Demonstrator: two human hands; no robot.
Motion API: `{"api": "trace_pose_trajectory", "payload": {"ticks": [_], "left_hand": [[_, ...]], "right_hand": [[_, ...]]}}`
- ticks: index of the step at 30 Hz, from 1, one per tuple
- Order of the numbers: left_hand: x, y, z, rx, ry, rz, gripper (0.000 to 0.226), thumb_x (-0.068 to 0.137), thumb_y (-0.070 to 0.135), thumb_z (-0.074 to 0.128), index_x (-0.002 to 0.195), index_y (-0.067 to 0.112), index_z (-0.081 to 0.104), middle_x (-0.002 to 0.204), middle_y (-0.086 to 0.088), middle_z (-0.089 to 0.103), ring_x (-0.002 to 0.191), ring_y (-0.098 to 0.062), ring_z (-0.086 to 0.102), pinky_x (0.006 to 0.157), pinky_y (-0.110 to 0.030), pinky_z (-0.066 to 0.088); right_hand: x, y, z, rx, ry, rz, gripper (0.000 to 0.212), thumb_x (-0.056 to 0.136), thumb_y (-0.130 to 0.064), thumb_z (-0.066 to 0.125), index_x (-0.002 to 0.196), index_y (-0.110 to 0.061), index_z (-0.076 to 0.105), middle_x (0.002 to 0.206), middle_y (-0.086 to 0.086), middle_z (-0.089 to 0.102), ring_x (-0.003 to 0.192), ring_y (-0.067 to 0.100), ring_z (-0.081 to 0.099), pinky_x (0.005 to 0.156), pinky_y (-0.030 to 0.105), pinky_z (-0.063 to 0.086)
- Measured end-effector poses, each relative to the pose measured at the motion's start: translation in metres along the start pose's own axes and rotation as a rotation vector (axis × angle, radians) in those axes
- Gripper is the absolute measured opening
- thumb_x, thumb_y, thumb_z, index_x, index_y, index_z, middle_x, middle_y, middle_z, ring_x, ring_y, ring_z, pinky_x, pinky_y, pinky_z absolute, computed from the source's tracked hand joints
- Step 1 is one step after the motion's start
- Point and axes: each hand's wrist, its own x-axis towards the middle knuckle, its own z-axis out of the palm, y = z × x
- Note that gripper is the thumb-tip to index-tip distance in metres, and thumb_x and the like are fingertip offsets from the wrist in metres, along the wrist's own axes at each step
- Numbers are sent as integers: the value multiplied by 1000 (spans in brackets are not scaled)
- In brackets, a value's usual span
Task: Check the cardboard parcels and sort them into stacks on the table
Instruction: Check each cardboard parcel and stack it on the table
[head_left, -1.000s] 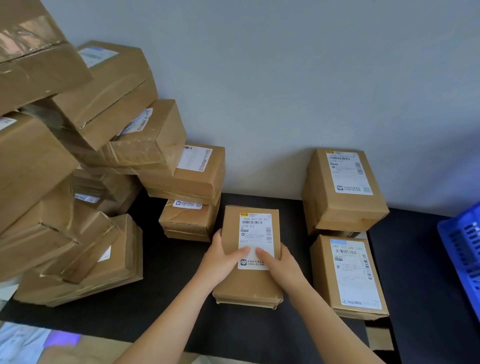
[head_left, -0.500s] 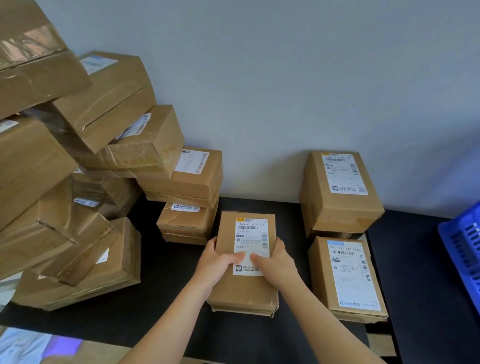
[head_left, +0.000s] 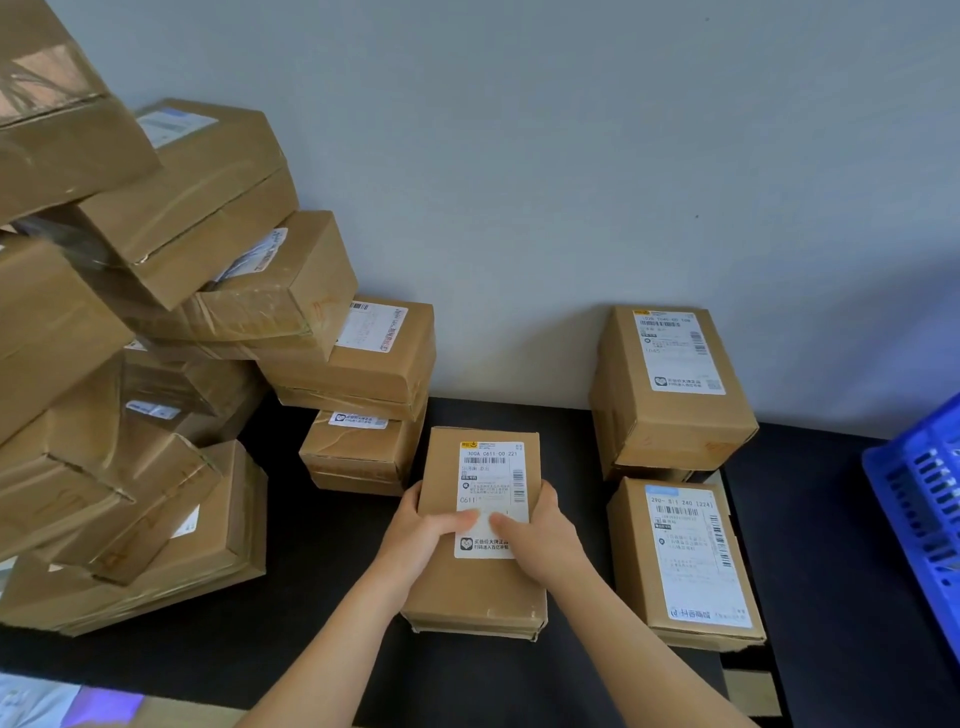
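A brown cardboard parcel (head_left: 475, 587) with a white shipping label lies in the middle of the black table (head_left: 322, 613). My left hand (head_left: 423, 535) grips its left side with the thumb on the label. My right hand (head_left: 537, 538) grips its right side, thumb on the label too. To the right, one labelled parcel (head_left: 685, 566) lies near the front and another (head_left: 670, 389) tops a short stack against the wall. A big untidy heap of parcels (head_left: 156, 364) fills the left side.
A blue plastic crate (head_left: 924, 504) stands at the right edge. A grey wall (head_left: 519, 156) closes off the back. Two stacked small parcels (head_left: 363, 410) sit just left of the held parcel. Bare black tabletop lies on both sides of my forearms.
Both hands have drawn the held parcel slightly nearer and closed their thumbs together on its label. The other parcels have not moved.
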Motion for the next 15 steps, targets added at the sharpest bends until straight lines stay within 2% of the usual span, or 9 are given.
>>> {"api": "trace_pose_trajectory", "payload": {"ticks": [4, 10, 15], "left_hand": [[3, 0, 0, -9, -8, -10, 69, 72, 26, 80, 130, 31, 43, 103, 3, 67, 89, -18, 66, 63, -31, 48], [2, -3, -1, -30, -24, -27, 68, 73, 29, 78, 131, 29, 44, 106, 0, 67, 94, -21, 65, 71, -35, 50], [-3, 1, 1, -68, -25, -29, 65, 83, 52, 64, 140, 32, 39, 114, 0, 64, 100, -21, 63, 83, -40, 51]], "right_hand": [[1, 1, -1, -17, -10, -10, 79, 92, -37, 59, 149, -20, 8, 128, -3, 54, 84, 7, 56, 62, 17, 48], [-1, 2, -3, -10, -29, -22, 77, 92, -37, 59, 148, -21, 9, 128, -4, 54, 86, 7, 56, 65, 18, 50], [-4, 4, -8, 97, -46, -21, 71, 90, -34, 62, 146, -22, 18, 120, -8, 55, 92, 7, 57, 74, 23, 50]]}}
